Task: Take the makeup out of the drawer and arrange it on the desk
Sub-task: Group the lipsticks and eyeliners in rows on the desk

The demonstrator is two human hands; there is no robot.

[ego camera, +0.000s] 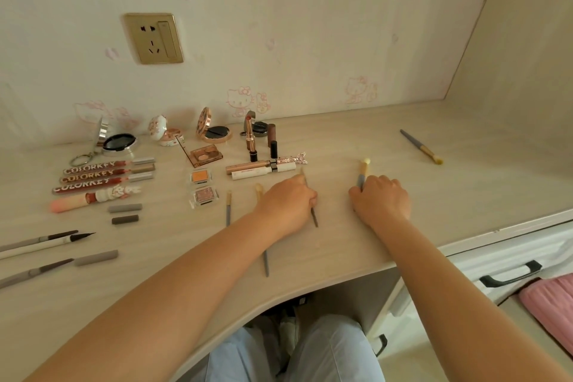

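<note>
Both forearms are bare from the bottom edge of the view to the wrists, with no sleeve showing on either. The left hand (286, 200) and the right hand (383, 198) wear no rings, bracelets or watch on the parts that show. Below the desk edge, the lap is covered by light blue trousers (325, 350) of thin, softly creased fabric.
</note>
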